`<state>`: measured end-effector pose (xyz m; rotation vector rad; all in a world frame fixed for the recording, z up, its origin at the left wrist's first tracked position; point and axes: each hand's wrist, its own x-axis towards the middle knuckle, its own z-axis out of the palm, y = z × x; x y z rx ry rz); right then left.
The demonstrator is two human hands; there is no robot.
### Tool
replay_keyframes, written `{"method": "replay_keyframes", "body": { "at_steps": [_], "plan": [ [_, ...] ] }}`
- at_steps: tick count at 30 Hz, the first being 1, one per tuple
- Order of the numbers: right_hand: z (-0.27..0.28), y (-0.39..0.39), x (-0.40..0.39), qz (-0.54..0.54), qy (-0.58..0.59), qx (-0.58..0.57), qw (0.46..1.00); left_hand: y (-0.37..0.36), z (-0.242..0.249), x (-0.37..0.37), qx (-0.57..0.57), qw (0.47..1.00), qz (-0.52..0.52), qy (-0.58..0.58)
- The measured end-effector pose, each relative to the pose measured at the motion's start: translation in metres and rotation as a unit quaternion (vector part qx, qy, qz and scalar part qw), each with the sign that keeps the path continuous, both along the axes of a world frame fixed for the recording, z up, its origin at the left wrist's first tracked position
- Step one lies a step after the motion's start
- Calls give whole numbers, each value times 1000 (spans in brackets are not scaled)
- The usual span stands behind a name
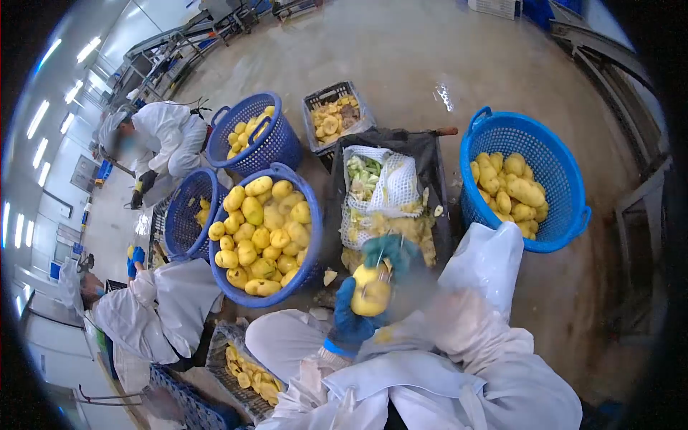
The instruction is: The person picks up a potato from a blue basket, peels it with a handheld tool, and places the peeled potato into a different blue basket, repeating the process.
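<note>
You sit on a wet concrete floor [430, 64] in a bright hall, with two people in white crouched at their own baskets off to your left. Your left hand [349, 315], in a blue glove, has its fingers closed around a yellow fruit [371, 295], held just above your lap. Your right hand [390, 252], in a green glove, is blurred over the fruit's top; whether its fingers are together or grip a tool cannot be told. It looks like you are trimming or peeling this piece. Just beyond your fingers lies a black crate [430, 154] with a mesh bag [390, 188] and scraps. Left of them stands a full blue basket [309, 247], right of them another [562, 172], part filled. Next, I judge, calls for a steady grip and turning the fruit to reach untrimmed skin.
</note>
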<state>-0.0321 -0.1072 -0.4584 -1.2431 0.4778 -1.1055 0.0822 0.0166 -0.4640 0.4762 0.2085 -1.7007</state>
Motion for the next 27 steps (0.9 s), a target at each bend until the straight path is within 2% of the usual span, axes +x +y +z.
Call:
{"method": "replay_keyframes", "body": {
  "at_steps": [2,4,6,7,9,10,11,12,13,14,15,18,20,21,22,23,24,26,27],
  "plan": [
    [-42,-33,-1,-77,5,43,996,3,7,-3,15,1000,-9,-20],
    [-34,-45,-7,-93,3,-4,996,-1,18,0,16,998,-7,-63],
    [-10,-10,-4,-87,-19,-7,996,1,21,-7,21,994,7,-111],
    [-3,0,-2,51,-54,38,997,2,17,-11,32,993,16,-108],
    [-19,-11,0,-45,8,-3,999,1,4,-11,48,992,32,-112],
    [-33,-24,2,-58,-23,26,998,0,-3,-8,55,991,42,-115],
    [-36,-35,4,-73,-56,54,994,3,3,1,19,996,-13,-84],
    [-39,-46,6,-88,-89,81,989,3,7,3,15,994,-11,-107],
    [-44,-41,2,-76,-81,95,989,6,12,2,13,992,-9,-126],
    [-27,-30,-3,-63,-70,113,989,5,21,-4,14,990,-7,-142],
    [-10,-18,-6,32,-73,100,992,1,23,-10,41,983,25,-176],
    [-51,-39,6,-43,-57,92,993,3,19,-10,1,983,0,-184],
    [-52,-57,2,-120,35,33,992,5,15,-6,-38,981,17,-191],
    [-28,-47,-3,-89,-7,119,989,7,13,-6,-53,980,23,-191],
    [-14,-33,-8,-57,-45,210,975,10,13,-8,-62,966,19,-249],
    [-9,-22,0,-31,-43,17,998,7,16,-9,-76,949,13,-306],
    [-12,-11,9,19,-45,112,993,2,18,-8,-94,927,7,-364],
    [-42,-33,11,-99,66,-51,992,5,17,-12,-82,959,19,-272],
    [-54,-44,0,-87,-25,81,993,6,16,-12,-77,970,31,-227]
  ]
}}
